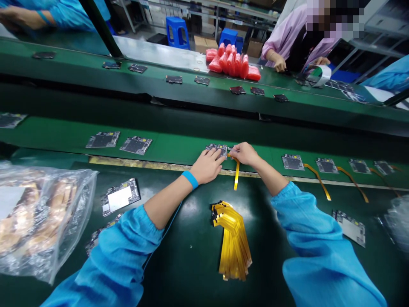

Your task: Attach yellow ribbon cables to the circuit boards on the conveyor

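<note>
On the green belt's near side lies a dark circuit board [220, 148], partly covered by my left hand [209, 165]. That hand rests on it, fingers stretched out and palm down. At the board's right edge, my right hand [243, 153] pinches a yellow flat ribbon cable [237, 175], whose tail hangs over the belt's edge. Whether the cable's end sits in the board's connector is hidden by the fingers. Below my hands, a fanned stack of yellow ribbon cables [234, 243] lies on the dark green table.
Boards with cables attached [293, 162] lie rightward on the belt [179, 149], bare boards [136, 145] leftward. A clear plastic bag [44, 217] and a white-labelled board [121, 197] are at left. Across, a person in pink [287, 42] works beside red bundles [231, 62].
</note>
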Action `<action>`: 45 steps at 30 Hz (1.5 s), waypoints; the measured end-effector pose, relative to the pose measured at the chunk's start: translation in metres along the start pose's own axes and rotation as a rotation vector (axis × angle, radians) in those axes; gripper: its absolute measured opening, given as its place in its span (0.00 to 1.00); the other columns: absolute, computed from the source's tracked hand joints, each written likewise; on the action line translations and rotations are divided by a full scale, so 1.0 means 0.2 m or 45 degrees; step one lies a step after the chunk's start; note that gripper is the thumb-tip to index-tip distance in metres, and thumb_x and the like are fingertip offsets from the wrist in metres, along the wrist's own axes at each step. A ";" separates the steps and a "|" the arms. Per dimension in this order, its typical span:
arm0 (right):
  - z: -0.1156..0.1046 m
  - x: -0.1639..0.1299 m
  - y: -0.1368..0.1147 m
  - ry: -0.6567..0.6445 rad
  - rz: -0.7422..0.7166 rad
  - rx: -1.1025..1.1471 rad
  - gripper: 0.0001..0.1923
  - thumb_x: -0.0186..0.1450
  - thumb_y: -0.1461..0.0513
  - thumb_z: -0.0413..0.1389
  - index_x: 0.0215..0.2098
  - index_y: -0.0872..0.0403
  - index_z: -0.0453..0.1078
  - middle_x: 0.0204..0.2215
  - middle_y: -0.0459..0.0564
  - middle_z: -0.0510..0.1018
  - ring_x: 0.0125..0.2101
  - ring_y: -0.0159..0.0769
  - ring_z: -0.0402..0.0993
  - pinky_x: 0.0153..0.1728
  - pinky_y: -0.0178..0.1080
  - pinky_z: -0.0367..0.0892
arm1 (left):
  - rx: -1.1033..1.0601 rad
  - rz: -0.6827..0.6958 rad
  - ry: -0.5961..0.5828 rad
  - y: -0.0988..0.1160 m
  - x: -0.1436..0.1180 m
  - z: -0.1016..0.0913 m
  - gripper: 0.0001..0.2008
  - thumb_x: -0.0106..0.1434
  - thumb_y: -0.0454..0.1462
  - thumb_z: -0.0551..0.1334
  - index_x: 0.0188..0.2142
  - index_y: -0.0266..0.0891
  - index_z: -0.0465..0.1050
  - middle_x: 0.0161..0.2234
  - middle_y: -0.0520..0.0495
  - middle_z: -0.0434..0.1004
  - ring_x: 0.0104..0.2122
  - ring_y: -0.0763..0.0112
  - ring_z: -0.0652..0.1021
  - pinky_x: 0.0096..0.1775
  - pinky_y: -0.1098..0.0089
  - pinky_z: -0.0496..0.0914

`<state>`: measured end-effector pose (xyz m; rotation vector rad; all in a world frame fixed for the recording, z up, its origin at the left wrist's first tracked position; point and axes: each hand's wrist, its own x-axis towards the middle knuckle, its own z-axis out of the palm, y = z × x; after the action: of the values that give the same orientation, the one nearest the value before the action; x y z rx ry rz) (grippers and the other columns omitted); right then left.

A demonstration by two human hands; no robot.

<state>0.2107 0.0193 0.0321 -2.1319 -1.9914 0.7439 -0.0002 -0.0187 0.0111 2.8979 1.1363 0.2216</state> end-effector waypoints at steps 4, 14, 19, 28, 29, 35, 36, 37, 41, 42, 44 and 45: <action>-0.01 -0.01 0.02 0.005 -0.001 -0.015 0.10 0.68 0.58 0.61 0.33 0.52 0.83 0.28 0.47 0.84 0.28 0.34 0.74 0.29 0.35 0.58 | 0.042 -0.033 0.000 0.06 0.04 0.00 0.24 0.75 0.43 0.53 0.66 0.39 0.68 0.63 0.32 0.69 0.59 0.46 0.69 0.58 0.50 0.61; -0.05 -0.10 0.05 0.115 -0.044 -0.205 0.11 0.70 0.52 0.59 0.43 0.46 0.83 0.40 0.49 0.86 0.41 0.42 0.80 0.33 0.36 0.60 | 0.036 -0.099 0.007 0.16 0.11 0.01 0.25 0.75 0.46 0.53 0.65 0.39 0.70 0.58 0.31 0.72 0.56 0.45 0.69 0.56 0.46 0.61; -0.07 -0.12 0.08 0.137 -0.170 -0.263 0.21 0.78 0.52 0.48 0.43 0.49 0.82 0.45 0.53 0.85 0.44 0.45 0.79 0.35 0.37 0.61 | 0.047 -0.107 0.019 0.18 0.13 0.02 0.23 0.75 0.47 0.53 0.62 0.40 0.72 0.57 0.33 0.72 0.55 0.45 0.69 0.56 0.46 0.61; -0.05 -0.12 0.11 0.115 -0.167 -0.274 0.09 0.73 0.56 0.57 0.43 0.48 0.80 0.40 0.48 0.86 0.42 0.42 0.80 0.36 0.37 0.62 | 0.073 -0.092 -0.024 0.22 0.16 0.01 0.24 0.76 0.46 0.53 0.66 0.40 0.69 0.59 0.33 0.72 0.56 0.45 0.70 0.56 0.46 0.63; -0.05 -0.12 0.12 0.123 -0.169 -0.289 0.09 0.73 0.56 0.58 0.43 0.48 0.80 0.40 0.48 0.86 0.43 0.43 0.80 0.35 0.37 0.62 | 0.077 -0.084 -0.019 0.22 0.16 0.01 0.24 0.76 0.46 0.53 0.66 0.40 0.68 0.60 0.33 0.71 0.56 0.45 0.70 0.56 0.47 0.63; -0.07 -0.13 0.16 0.120 -0.157 -0.342 0.08 0.73 0.57 0.58 0.41 0.48 0.80 0.40 0.49 0.86 0.42 0.44 0.80 0.35 0.37 0.61 | 0.023 -0.062 0.058 0.21 0.14 0.06 0.23 0.75 0.45 0.54 0.64 0.40 0.71 0.65 0.34 0.68 0.61 0.45 0.69 0.60 0.48 0.61; -0.07 -0.13 0.17 0.127 -0.165 -0.338 0.08 0.74 0.57 0.58 0.41 0.49 0.79 0.40 0.49 0.86 0.42 0.44 0.80 0.35 0.37 0.62 | 0.000 -0.057 0.081 0.21 0.14 0.07 0.22 0.75 0.44 0.54 0.64 0.40 0.71 0.66 0.34 0.67 0.62 0.45 0.68 0.62 0.48 0.60; -0.07 -0.14 0.18 0.143 -0.180 -0.325 0.08 0.74 0.58 0.57 0.42 0.49 0.79 0.40 0.49 0.86 0.42 0.44 0.80 0.35 0.37 0.62 | -0.024 -0.049 0.105 0.20 0.14 0.08 0.22 0.75 0.44 0.55 0.64 0.40 0.71 0.67 0.34 0.67 0.63 0.46 0.67 0.62 0.49 0.59; -0.05 -0.22 0.23 0.263 -0.208 -0.180 0.09 0.74 0.58 0.55 0.43 0.50 0.77 0.40 0.50 0.85 0.40 0.43 0.79 0.36 0.38 0.63 | -0.107 -0.003 0.183 0.20 0.13 0.09 0.21 0.74 0.42 0.57 0.63 0.40 0.71 0.65 0.36 0.68 0.64 0.49 0.67 0.63 0.52 0.59; -0.04 -0.26 0.24 0.274 -0.217 -0.119 0.09 0.74 0.57 0.55 0.43 0.51 0.76 0.40 0.50 0.84 0.39 0.42 0.79 0.36 0.37 0.64 | -0.121 0.002 0.197 0.20 0.13 0.09 0.21 0.73 0.42 0.58 0.62 0.40 0.71 0.64 0.36 0.69 0.64 0.49 0.67 0.63 0.53 0.60; -0.01 -0.36 0.23 0.234 -0.293 0.006 0.09 0.72 0.55 0.58 0.41 0.52 0.75 0.38 0.50 0.83 0.36 0.40 0.78 0.36 0.37 0.65 | -0.149 0.007 0.212 0.20 0.13 0.07 0.20 0.72 0.40 0.59 0.61 0.39 0.72 0.62 0.37 0.71 0.63 0.50 0.67 0.61 0.54 0.61; 0.00 -0.42 0.22 0.197 -0.349 0.058 0.10 0.70 0.53 0.61 0.41 0.52 0.75 0.36 0.49 0.83 0.34 0.39 0.78 0.35 0.37 0.65 | -0.161 0.000 0.209 0.20 0.14 0.06 0.19 0.72 0.39 0.59 0.60 0.39 0.72 0.60 0.37 0.72 0.62 0.50 0.67 0.60 0.54 0.62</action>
<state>0.2495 -0.0668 0.0360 -1.7807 -2.1015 0.5557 0.0484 -0.0294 0.0047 2.8118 1.0987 0.5199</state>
